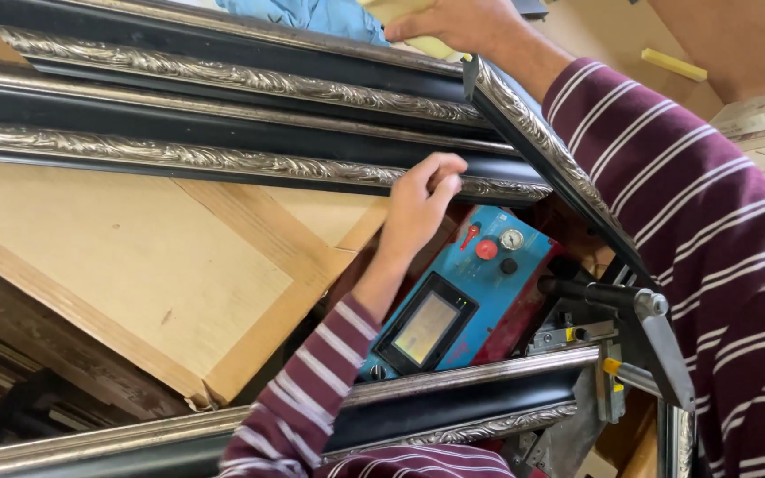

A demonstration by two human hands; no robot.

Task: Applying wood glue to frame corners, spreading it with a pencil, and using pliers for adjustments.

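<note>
- Frame moulding [223,164], black with silver leaf carving, lies across the top of your view, over the blue machine [467,305].
- Your left hand [418,208] curls its fingers onto the moulding's lower edge, pinching lightly there.
- Your right hand [453,22] grips a yellow cloth [400,11] at the corner where a second moulding piece [551,155] meets the first.
- Plywood board [135,265] sits beneath, left of the machine.
</note>
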